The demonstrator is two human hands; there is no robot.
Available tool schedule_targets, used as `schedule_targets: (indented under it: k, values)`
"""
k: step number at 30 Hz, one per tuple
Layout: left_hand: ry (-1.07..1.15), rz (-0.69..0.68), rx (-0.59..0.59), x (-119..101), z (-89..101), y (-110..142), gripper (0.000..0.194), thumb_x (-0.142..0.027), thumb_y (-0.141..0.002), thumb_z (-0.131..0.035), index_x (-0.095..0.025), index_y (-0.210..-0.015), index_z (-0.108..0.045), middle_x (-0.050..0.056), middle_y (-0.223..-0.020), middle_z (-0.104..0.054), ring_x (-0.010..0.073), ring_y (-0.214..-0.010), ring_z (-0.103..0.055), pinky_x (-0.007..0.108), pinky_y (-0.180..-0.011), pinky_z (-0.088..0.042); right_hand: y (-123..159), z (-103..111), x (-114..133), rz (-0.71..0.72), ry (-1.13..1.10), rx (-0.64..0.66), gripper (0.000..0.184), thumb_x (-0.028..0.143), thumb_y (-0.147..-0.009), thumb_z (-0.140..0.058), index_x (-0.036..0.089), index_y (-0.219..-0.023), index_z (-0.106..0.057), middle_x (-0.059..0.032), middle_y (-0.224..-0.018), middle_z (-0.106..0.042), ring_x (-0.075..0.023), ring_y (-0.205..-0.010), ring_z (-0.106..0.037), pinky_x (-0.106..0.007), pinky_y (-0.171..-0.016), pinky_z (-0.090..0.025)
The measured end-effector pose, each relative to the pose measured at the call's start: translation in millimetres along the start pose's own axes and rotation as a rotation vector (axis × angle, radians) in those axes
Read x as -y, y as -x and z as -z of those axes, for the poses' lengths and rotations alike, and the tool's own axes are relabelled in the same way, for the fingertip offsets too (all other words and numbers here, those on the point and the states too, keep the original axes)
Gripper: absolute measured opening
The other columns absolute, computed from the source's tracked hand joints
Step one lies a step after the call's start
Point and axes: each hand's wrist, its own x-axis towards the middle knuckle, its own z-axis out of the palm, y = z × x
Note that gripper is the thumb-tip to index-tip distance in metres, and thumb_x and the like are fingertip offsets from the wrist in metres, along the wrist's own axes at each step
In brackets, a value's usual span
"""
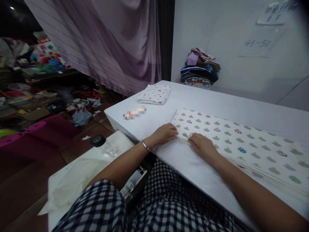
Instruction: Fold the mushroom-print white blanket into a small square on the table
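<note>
A long white cloth (227, 132), printed with grey mushroom-like shapes and a few coloured ones, lies folded in layers along the table. At its near left corner my left hand (165, 133) has its fingers closed around the edge, the thumb out of clear sight. A short way to the right, my right hand (202, 146) pinches the near edge of the same cloth, fingertips on top. Farther back on the table rests a smaller folded white cloth (155, 94) with a dark print, apart from both hands.
The white table (193, 180) reaches to a pale wall. A pile of folded clothes (200, 69) stands against it. A pixelated strip (134, 112) lies left of my hands. A lower white surface (72, 180) at left bears a black round object (98, 140). Behind hangs a purple curtain (125, 42).
</note>
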Motion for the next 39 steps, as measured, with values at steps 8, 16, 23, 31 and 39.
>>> schedule_targets:
  k: [8, 16, 23, 31, 39]
  values:
    - [0.004, 0.007, -0.057, 1.8, -5.3, -2.9, 0.018, -0.026, -0.090, -0.049, -0.019, -0.092, -0.066, 0.005, -0.098, -0.063, 0.0162, -0.093, -0.054, 0.031, -0.083, -0.043, 0.8, 0.4, 1.8, -0.027, -0.009, -0.006, 0.023, 0.022, -0.095, -0.038, 0.019, -0.095, -0.061, -0.0063, -0.094, -0.062, -0.0181, -0.089, -0.056, -0.028, -0.074, -0.045]
    - [-0.021, -0.008, -0.071, 0.7, -6.1, -0.7, 0.024, -0.028, -0.093, -0.044, -0.018, -0.092, -0.066, 0.006, -0.096, -0.064, 0.0161, -0.091, -0.054, 0.032, -0.083, -0.043, 2.5, -3.0, -1.6, 0.010, -0.007, -0.034, 0.027, 0.023, -0.095, -0.034, 0.020, -0.097, -0.061, -0.0075, -0.096, -0.062, -0.0192, -0.091, -0.055, -0.031, -0.076, -0.045]
    - [-0.040, -0.009, -0.046, -0.6, -5.5, 0.3, 0.024, -0.026, -0.093, -0.043, -0.018, -0.092, -0.066, 0.006, -0.097, -0.064, 0.0157, -0.091, -0.054, 0.032, -0.083, -0.043, 0.7, 0.9, 3.1, 0.053, 0.079, 0.007, 0.028, 0.027, -0.096, -0.035, 0.018, -0.094, -0.061, -0.0081, -0.092, -0.061, -0.0200, -0.087, -0.054, -0.032, -0.073, -0.044]
    - [-0.087, -0.005, -0.012, -1.4, -7.5, 6.9, 0.020, -0.029, -0.087, -0.055, -0.019, -0.103, -0.061, 0.006, -0.105, -0.061, 0.0177, -0.099, -0.052, 0.031, -0.085, -0.041, 0.4, 2.7, 5.0, 0.086, 0.133, 0.010, 0.021, 0.029, -0.094, -0.041, 0.019, -0.092, -0.060, -0.0075, -0.089, -0.059, -0.0200, -0.085, -0.053, -0.030, -0.070, -0.040]
    - [-0.180, -0.010, -0.015, 0.7, -9.7, 1.3, 0.017, -0.028, -0.090, -0.050, -0.019, -0.097, -0.063, 0.004, -0.102, -0.063, 0.0171, -0.095, -0.054, 0.031, -0.080, -0.040, 0.0, 1.3, 7.5, 0.074, 0.182, 0.000, 0.021, 0.030, -0.094, -0.044, 0.018, -0.089, -0.060, -0.0075, -0.089, -0.059, -0.0206, -0.084, -0.052, -0.030, -0.069, -0.038]
